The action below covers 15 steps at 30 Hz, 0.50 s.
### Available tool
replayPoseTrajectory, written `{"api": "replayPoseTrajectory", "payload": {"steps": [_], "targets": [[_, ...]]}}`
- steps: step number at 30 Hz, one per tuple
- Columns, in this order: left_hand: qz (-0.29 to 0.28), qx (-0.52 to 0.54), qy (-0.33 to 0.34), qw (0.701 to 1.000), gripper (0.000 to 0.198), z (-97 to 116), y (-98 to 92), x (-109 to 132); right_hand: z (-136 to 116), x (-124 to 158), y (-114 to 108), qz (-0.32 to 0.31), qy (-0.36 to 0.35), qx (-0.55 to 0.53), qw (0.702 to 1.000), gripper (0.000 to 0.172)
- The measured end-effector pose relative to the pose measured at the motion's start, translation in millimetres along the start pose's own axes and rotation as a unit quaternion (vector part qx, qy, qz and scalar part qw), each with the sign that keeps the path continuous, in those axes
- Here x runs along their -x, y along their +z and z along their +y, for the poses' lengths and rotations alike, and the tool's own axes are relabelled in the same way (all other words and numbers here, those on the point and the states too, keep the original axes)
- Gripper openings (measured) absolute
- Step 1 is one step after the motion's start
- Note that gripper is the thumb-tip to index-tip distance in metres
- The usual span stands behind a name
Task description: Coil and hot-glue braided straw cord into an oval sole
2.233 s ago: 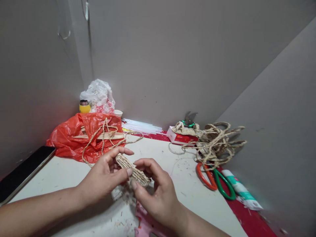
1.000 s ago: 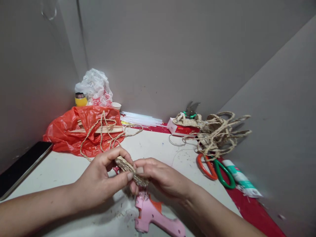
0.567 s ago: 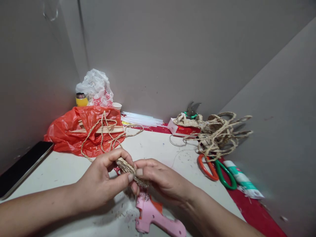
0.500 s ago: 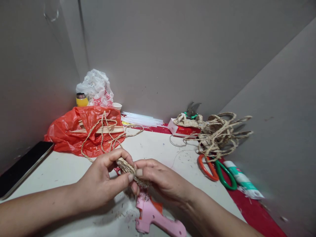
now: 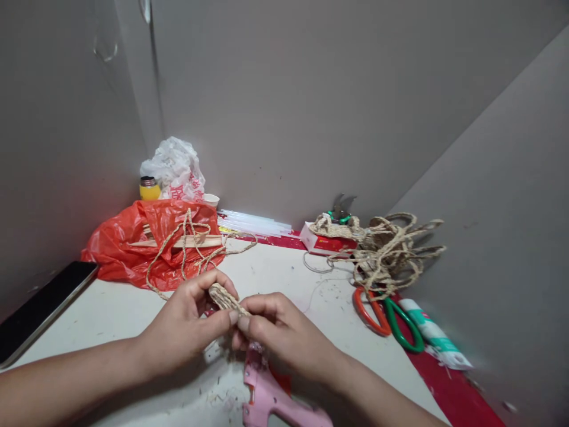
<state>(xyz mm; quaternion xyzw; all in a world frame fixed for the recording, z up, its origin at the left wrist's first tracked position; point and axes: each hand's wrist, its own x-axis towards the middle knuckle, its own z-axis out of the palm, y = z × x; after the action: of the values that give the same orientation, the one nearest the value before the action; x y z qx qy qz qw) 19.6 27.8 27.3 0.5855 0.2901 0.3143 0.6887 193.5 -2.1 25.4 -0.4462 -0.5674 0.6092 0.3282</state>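
A small woven piece of braided straw rope (image 5: 223, 296) is pinched between both hands above the white table (image 5: 111, 308). My left hand (image 5: 189, 323) grips its left end with thumb and fingers closed. My right hand (image 5: 278, 332) closes over its right end, hiding most of it. A pink glue gun (image 5: 271, 400) lies on the table just below the hands.
A red plastic bag (image 5: 128, 249) with wooden sticks and loose rope sits at the back left, with a white bag (image 5: 175, 169) and yellow jar (image 5: 150, 190) behind. A phone (image 5: 42, 308) lies far left. A rope tangle (image 5: 386, 252), red box (image 5: 326, 243), scissors (image 5: 384, 314) and tube (image 5: 433, 343) lie right.
My right hand has turned over and closed round the woven piece's right end; the glue gun has come into view beneath. The view shifted slightly.
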Motion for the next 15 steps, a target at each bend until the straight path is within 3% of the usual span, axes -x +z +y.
{"api": "replayPoseTrajectory", "payload": {"steps": [6,15], "targets": [[0.005,-0.015,-0.005,1.0,0.019,1.0,-2.8,-0.3,2.8,3.8,3.6,0.032,-0.08,0.156,0.984,0.024],[-0.031,0.021,-0.041,0.998,0.025,5.4,-4.0,-3.2,4.4,5.3,9.7,0.046,-0.056,0.091,0.993,0.024]]}}
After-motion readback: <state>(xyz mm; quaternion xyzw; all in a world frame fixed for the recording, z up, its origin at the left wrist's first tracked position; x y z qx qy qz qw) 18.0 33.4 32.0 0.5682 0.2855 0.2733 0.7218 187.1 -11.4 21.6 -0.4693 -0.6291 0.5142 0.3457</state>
